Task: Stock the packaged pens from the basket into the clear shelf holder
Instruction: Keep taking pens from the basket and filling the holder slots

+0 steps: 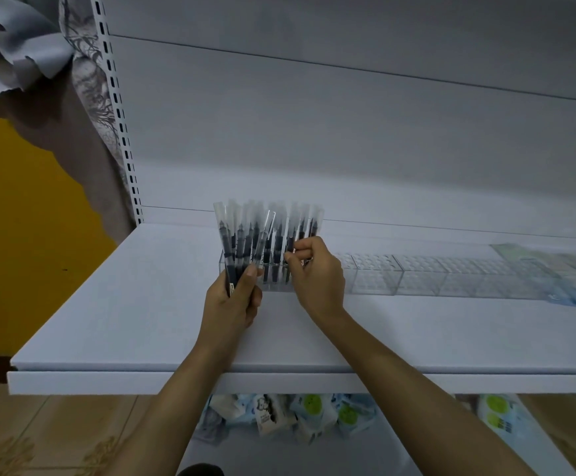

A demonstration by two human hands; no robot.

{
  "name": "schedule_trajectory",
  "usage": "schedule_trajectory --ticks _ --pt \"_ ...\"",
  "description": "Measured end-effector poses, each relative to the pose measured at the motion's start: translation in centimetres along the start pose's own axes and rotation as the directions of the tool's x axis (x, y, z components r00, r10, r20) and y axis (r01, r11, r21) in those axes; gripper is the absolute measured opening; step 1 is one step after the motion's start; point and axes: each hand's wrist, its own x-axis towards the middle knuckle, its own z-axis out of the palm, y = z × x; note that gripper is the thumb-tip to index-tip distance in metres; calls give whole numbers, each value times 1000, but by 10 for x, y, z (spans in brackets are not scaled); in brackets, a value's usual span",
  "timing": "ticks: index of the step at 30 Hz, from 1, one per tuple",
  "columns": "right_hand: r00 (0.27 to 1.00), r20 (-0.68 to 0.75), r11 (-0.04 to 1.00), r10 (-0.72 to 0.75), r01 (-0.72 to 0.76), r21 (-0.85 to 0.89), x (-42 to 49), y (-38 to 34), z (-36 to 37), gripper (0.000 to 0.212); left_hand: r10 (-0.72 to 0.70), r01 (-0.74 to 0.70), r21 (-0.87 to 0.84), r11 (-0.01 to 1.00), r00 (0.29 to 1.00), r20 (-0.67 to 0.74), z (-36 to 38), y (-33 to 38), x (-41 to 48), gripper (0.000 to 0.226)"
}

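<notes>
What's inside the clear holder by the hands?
In the clear holder, packaged pens stand; the right hand pinches one. The left hand and its bunch cover its left end.

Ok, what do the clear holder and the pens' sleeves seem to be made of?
The clear holder: rigid transparent plastic, likely acrylic; the shelf shows through its straight glossy walls. The packaged pens: sleeves of thin clear film, probably plastic, with dark pen barrels visible through them.

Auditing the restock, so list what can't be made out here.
Head view only.
Basket: out of frame.
Pens: count blurred, sleeves overlap.
Holder: free slots hidden by left hand and right hand.
Packets below: cut off by shelf edge; print too small.
</notes>
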Motion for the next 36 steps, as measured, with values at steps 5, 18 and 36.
schedule_trajectory --ticks 5,18,36 --pt "997 -75 999 -30 29 -13 -6 2 6 21 -3 3 17 1000 1000 3 0 0 0 38" --pt "988 -75 956 135 -110 271 -14 -7 -4 13 39 -41 33 999 997 62 -1 0 -1 30" --pt "854 511 505 99 -486 713 -43 -15 -27 31 42 -68 110 992 973 225 -5 -4 -2 35"
